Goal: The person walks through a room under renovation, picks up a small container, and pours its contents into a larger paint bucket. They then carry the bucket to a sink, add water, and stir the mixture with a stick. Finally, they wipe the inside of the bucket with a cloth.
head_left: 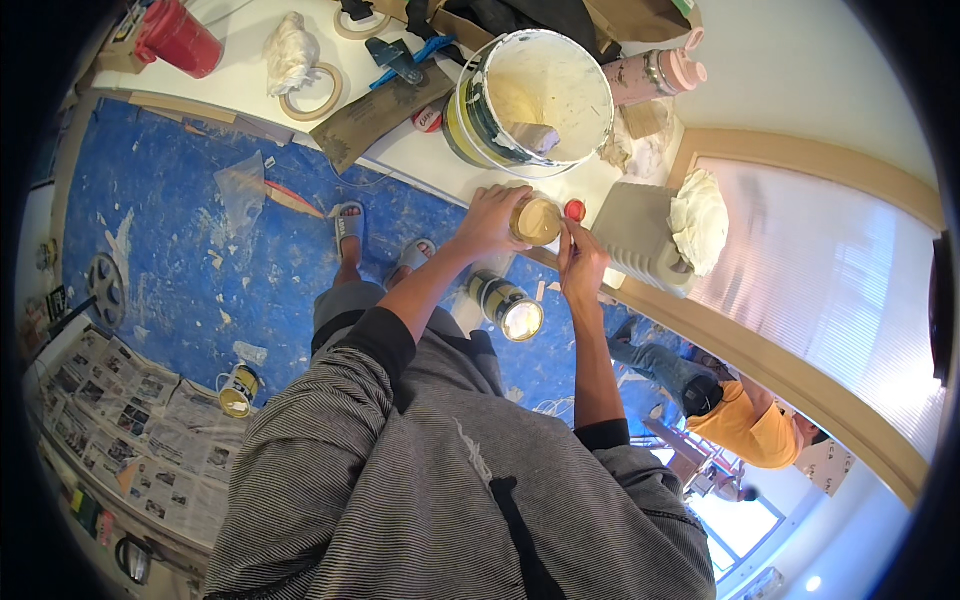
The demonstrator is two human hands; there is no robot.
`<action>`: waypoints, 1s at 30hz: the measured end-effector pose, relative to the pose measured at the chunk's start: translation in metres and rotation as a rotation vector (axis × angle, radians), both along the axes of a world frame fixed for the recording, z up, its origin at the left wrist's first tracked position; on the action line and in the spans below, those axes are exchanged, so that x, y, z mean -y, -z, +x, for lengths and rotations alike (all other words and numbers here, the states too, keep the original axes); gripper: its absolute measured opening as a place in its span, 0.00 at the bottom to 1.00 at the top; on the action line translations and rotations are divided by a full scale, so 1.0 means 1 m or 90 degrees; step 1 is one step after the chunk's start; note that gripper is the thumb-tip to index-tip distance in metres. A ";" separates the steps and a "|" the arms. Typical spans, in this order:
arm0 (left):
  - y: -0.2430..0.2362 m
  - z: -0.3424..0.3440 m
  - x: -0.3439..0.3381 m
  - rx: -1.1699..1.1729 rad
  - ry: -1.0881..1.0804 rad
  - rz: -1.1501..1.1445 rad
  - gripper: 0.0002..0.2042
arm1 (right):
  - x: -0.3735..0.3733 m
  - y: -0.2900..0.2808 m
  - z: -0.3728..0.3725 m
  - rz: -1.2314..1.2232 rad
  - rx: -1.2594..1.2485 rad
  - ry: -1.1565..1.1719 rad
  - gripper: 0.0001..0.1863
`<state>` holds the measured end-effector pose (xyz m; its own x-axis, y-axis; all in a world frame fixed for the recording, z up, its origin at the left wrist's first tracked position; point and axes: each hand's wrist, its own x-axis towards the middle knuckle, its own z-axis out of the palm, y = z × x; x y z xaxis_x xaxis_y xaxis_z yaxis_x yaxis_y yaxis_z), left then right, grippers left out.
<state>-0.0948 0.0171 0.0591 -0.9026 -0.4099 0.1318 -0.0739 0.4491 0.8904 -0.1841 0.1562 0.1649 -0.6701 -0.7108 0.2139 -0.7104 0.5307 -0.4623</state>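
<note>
My left hand (492,222) grips a small open tub (537,226) of tan paste at the white counter's edge. My right hand (583,257) is closed at the tub's right side, its fingertips by the rim; what they hold, if anything, is too small to make out. A red lid (575,211) lies just beyond them. Behind stands a large bucket (505,85) with cream residue and a pale object inside. Right of my hands is a grey jerrycan (635,228) with a crumpled white bundle (698,215) on it.
Tape rings (298,107), a red container (198,48) and a pink bottle (640,78) sit on the counter. Below are cans (505,305), blue floor covering (160,240) and newspapers (140,420). A person in orange (745,430) is at lower right, past the wooden frame.
</note>
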 end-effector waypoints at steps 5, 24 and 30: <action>0.003 0.001 0.001 -0.004 0.000 -0.004 0.47 | -0.011 0.000 0.010 0.015 0.099 -0.064 0.06; 0.004 -0.002 -0.001 0.023 0.006 -0.011 0.46 | -0.018 0.007 0.007 0.006 0.014 0.084 0.06; 0.004 -0.002 -0.001 0.016 -0.002 -0.020 0.47 | 0.000 0.001 0.019 0.029 0.103 -0.036 0.06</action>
<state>-0.0969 0.0176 0.0551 -0.9043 -0.4091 0.1216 -0.0982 0.4767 0.8736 -0.1652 0.1565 0.1639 -0.6516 -0.7551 0.0728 -0.6580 0.5149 -0.5495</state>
